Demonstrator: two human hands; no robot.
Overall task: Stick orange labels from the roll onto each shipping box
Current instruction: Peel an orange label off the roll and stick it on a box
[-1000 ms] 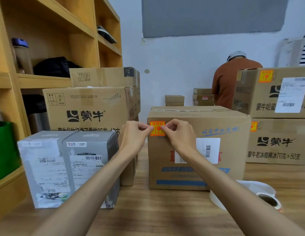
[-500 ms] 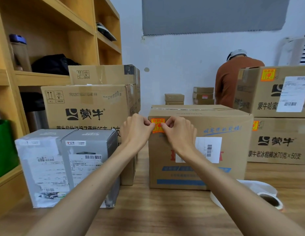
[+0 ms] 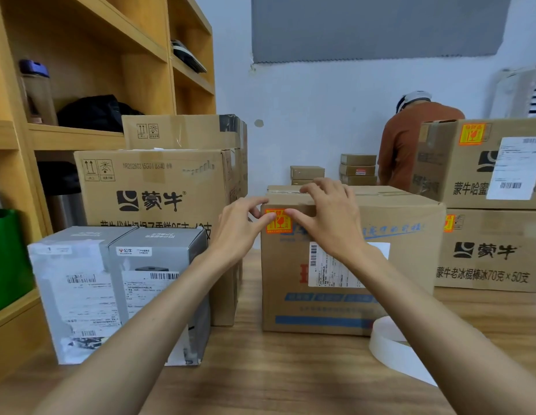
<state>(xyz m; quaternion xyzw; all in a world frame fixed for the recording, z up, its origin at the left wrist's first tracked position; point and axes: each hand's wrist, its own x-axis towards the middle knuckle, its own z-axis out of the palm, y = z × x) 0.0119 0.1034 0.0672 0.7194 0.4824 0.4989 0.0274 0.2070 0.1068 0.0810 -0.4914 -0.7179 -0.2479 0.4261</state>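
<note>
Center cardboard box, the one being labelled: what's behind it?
Behind the center box are small cartons in two stacks and a person in a brown shirt bent away. Their lower parts and whatever they stand on are hidden by the box and the right hand.

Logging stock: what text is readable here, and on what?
"蒙牛": left carton, lower right carton.
"蒙牛老冰棍棒冰70克×50支": lower right carton.
"蒙牛哈蜜", cut off: upper right carton.
"公牛": grey box.
Left carton's stamped code, orange labels, shipping labels: too blurred.
</note>
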